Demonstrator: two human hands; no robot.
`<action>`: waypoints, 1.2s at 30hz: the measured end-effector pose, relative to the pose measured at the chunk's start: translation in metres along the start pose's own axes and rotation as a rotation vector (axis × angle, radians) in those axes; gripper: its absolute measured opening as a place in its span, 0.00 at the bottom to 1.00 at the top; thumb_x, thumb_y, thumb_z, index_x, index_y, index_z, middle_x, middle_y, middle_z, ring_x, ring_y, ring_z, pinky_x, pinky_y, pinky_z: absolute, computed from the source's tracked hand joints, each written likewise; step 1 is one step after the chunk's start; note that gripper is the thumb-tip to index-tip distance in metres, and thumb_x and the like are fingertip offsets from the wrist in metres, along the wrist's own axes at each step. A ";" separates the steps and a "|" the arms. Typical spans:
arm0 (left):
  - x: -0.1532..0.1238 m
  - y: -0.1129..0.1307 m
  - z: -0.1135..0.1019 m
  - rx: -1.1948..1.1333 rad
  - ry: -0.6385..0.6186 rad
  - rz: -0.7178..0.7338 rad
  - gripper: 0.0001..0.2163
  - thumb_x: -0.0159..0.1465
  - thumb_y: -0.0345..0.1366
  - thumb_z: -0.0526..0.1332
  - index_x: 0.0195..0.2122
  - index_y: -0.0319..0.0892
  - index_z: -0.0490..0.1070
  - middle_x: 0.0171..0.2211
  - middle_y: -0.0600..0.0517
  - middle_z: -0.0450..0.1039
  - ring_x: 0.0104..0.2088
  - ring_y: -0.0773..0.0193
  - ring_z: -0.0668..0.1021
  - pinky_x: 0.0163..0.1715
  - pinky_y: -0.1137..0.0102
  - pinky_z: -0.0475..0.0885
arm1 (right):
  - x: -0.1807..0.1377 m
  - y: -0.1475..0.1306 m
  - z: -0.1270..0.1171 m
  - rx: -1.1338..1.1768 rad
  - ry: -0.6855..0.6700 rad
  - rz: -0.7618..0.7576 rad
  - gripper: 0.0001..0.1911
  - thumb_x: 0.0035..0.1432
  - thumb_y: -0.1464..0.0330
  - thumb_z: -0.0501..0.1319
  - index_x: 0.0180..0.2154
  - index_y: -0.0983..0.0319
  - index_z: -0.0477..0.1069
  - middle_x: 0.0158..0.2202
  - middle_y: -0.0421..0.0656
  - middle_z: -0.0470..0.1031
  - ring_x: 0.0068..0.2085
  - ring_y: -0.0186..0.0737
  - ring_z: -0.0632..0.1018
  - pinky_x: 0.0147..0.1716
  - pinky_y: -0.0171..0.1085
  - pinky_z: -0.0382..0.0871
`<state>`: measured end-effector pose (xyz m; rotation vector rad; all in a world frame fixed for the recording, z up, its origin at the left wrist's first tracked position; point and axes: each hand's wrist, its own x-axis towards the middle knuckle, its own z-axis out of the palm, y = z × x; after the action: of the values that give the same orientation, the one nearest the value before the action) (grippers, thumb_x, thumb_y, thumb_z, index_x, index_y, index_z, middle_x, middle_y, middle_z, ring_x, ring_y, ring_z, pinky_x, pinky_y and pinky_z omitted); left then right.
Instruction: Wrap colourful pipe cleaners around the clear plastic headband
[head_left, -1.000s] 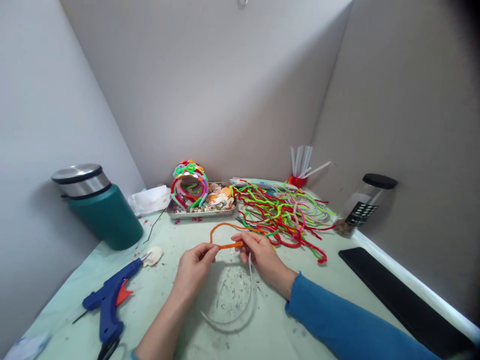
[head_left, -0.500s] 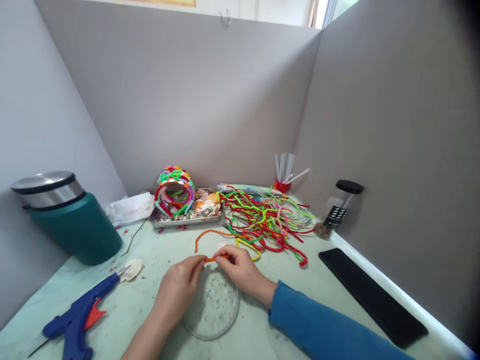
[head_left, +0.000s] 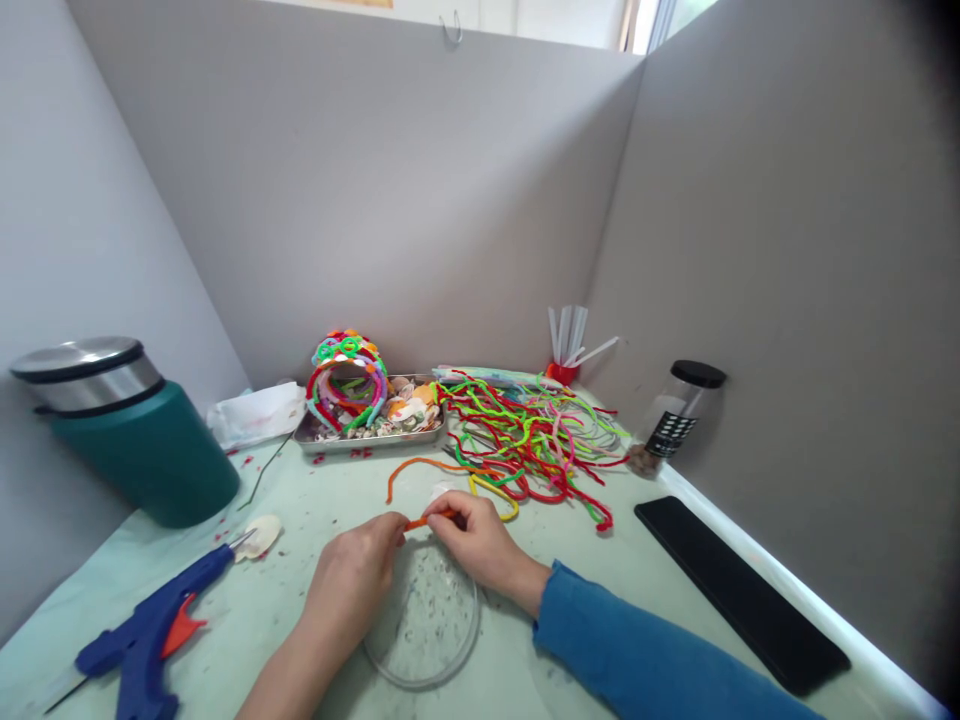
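Observation:
My left hand (head_left: 352,590) and my right hand (head_left: 472,540) meet in front of me, both pinched on one end of an orange pipe cleaner (head_left: 409,468) that curves away toward the tray. Under the hands lies a clear plastic headband (head_left: 457,655), its loop resting flat on the pale green table cover (head_left: 300,500). My right arm wears a blue sleeve. A yellow pipe cleaner (head_left: 499,497) lies just beyond my right hand.
A heap of red, green and pink pipe cleaners (head_left: 532,435) spreads at centre right. A metal tray (head_left: 322,440) holds shells and wrapped headbands (head_left: 345,380). A teal flask (head_left: 127,440), blue glue gun (head_left: 142,640), shell (head_left: 259,537), black slab (head_left: 739,590), jar (head_left: 679,415) and red cup of sticks (head_left: 562,370) surround them.
The view tilted up and back, so the table sits lower in frame. My hands drew closer together on the orange pipe cleaner, and the clear headband now lies flat beneath them.

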<state>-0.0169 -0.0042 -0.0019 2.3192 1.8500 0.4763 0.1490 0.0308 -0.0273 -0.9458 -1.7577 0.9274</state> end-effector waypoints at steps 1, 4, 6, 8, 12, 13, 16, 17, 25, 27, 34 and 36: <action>0.000 0.001 0.000 0.000 0.004 -0.001 0.13 0.60 0.29 0.46 0.37 0.45 0.69 0.32 0.51 0.76 0.32 0.62 0.76 0.29 0.72 0.62 | 0.000 0.000 0.000 0.005 -0.001 0.000 0.07 0.52 0.74 0.56 0.31 0.63 0.72 0.27 0.39 0.72 0.28 0.33 0.70 0.27 0.30 0.62; 0.000 0.002 -0.002 -0.011 0.028 -0.007 0.12 0.60 0.30 0.46 0.35 0.45 0.69 0.31 0.51 0.75 0.32 0.62 0.76 0.30 0.72 0.62 | 0.000 -0.001 0.000 0.020 0.003 0.000 0.07 0.52 0.74 0.56 0.30 0.62 0.72 0.26 0.39 0.71 0.28 0.33 0.70 0.27 0.31 0.61; 0.000 0.003 -0.003 -0.043 0.049 -0.015 0.12 0.60 0.31 0.47 0.34 0.45 0.70 0.30 0.52 0.75 0.32 0.62 0.75 0.31 0.72 0.62 | 0.000 -0.001 0.000 0.037 0.007 -0.002 0.07 0.52 0.73 0.56 0.30 0.62 0.73 0.26 0.39 0.71 0.28 0.33 0.70 0.27 0.31 0.61; 0.001 0.003 -0.003 -0.126 0.056 -0.029 0.12 0.61 0.33 0.47 0.32 0.45 0.70 0.29 0.52 0.74 0.30 0.63 0.75 0.31 0.72 0.63 | 0.000 -0.001 0.000 0.067 0.015 0.010 0.06 0.52 0.72 0.56 0.30 0.62 0.73 0.26 0.39 0.71 0.27 0.33 0.69 0.26 0.31 0.61; 0.004 0.003 -0.002 -0.431 0.049 -0.125 0.13 0.61 0.40 0.48 0.37 0.43 0.70 0.28 0.53 0.74 0.22 0.66 0.72 0.26 0.73 0.63 | 0.001 0.001 0.000 0.166 0.046 0.069 0.06 0.53 0.70 0.57 0.30 0.62 0.72 0.25 0.39 0.70 0.25 0.32 0.68 0.23 0.30 0.60; 0.005 0.003 -0.002 -0.494 0.052 -0.152 0.13 0.60 0.41 0.49 0.38 0.43 0.70 0.27 0.54 0.74 0.20 0.67 0.71 0.24 0.74 0.63 | 0.001 0.002 0.000 0.197 0.051 0.086 0.06 0.53 0.69 0.57 0.31 0.62 0.72 0.25 0.39 0.70 0.23 0.31 0.67 0.22 0.30 0.60; 0.006 0.001 -0.002 -0.583 0.080 -0.203 0.15 0.59 0.45 0.51 0.33 0.41 0.72 0.23 0.55 0.72 0.18 0.69 0.68 0.20 0.75 0.59 | 0.002 0.000 -0.002 0.305 0.025 0.147 0.09 0.54 0.64 0.57 0.33 0.62 0.72 0.25 0.38 0.68 0.18 0.27 0.65 0.17 0.29 0.57; 0.006 0.000 -0.002 -0.592 0.092 -0.217 0.15 0.58 0.46 0.51 0.30 0.40 0.72 0.21 0.55 0.70 0.18 0.69 0.67 0.19 0.75 0.58 | 0.002 -0.001 -0.003 0.335 0.009 0.164 0.12 0.55 0.62 0.56 0.35 0.63 0.71 0.24 0.38 0.68 0.17 0.27 0.64 0.16 0.29 0.57; 0.007 -0.002 -0.002 -0.643 0.108 -0.218 0.16 0.57 0.46 0.53 0.28 0.38 0.74 0.19 0.54 0.69 0.22 0.67 0.68 0.22 0.75 0.60 | 0.003 -0.002 -0.004 0.335 -0.030 0.174 0.12 0.53 0.62 0.58 0.36 0.64 0.71 0.23 0.37 0.67 0.17 0.26 0.64 0.15 0.28 0.57; 0.007 -0.001 -0.002 -0.651 0.124 -0.186 0.15 0.57 0.44 0.54 0.31 0.39 0.75 0.24 0.52 0.73 0.26 0.65 0.72 0.26 0.73 0.63 | 0.003 0.000 -0.002 0.314 -0.041 0.171 0.10 0.53 0.63 0.58 0.34 0.63 0.71 0.23 0.37 0.66 0.16 0.26 0.64 0.15 0.28 0.57; 0.007 -0.002 -0.001 -0.663 0.174 -0.209 0.13 0.54 0.43 0.57 0.31 0.41 0.76 0.30 0.49 0.77 0.30 0.62 0.75 0.31 0.71 0.67 | 0.002 0.002 -0.001 0.300 -0.094 0.139 0.10 0.55 0.63 0.56 0.33 0.63 0.70 0.23 0.37 0.65 0.17 0.27 0.64 0.16 0.29 0.57; 0.007 -0.003 -0.002 -0.654 0.161 -0.213 0.13 0.54 0.44 0.57 0.30 0.40 0.76 0.29 0.49 0.77 0.29 0.62 0.75 0.30 0.71 0.67 | 0.001 0.002 -0.002 0.285 -0.094 0.134 0.10 0.56 0.63 0.56 0.33 0.63 0.70 0.23 0.37 0.65 0.18 0.27 0.64 0.16 0.29 0.56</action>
<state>-0.0183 0.0034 0.0001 1.6748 1.6402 1.0694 0.1504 0.0331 -0.0277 -0.8519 -1.5986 1.2892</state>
